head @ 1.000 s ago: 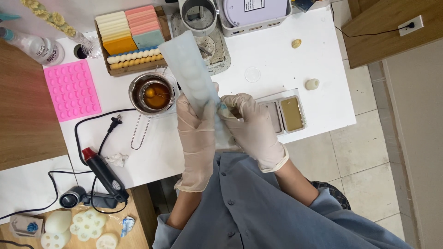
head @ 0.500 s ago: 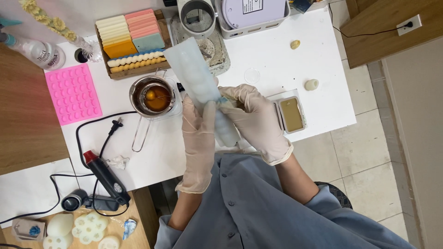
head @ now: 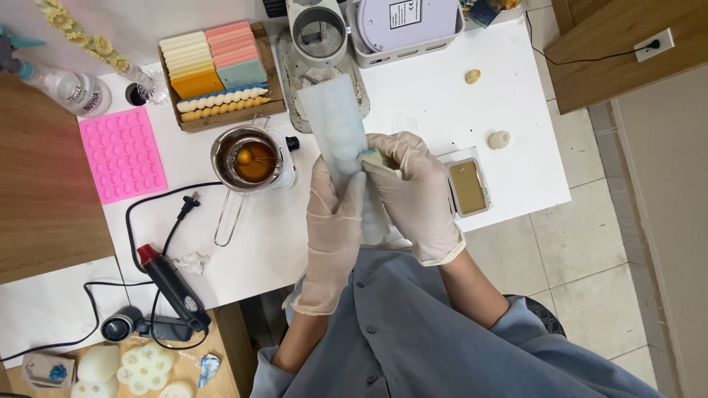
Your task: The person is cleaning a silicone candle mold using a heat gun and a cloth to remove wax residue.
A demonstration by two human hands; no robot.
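Note:
I hold a long, pale translucent silicone mold (head: 335, 121) upright over the white table (head: 442, 96). My left hand (head: 333, 221), in a light glove, wraps around the mold's lower part from the left. My right hand (head: 417, 195), also gloved, presses on the mold's right side, and its fingertips pinch a small pale yellowish piece (head: 372, 158) at the mold's edge. The lower end of the mold is hidden between my hands.
A metal pot of amber liquid (head: 251, 158) stands left of my hands. Beyond it lie a pink silicone mold (head: 122, 155), a wooden tray of coloured wax sheets (head: 214, 70), a small tin of tan wax (head: 467, 186), a heat gun (head: 173, 287) and two small wax pieces (head: 499, 139).
The mold and both hands have shifted slightly right and toward me. My right fingertips have moved onto the small piece at the mold's edge.

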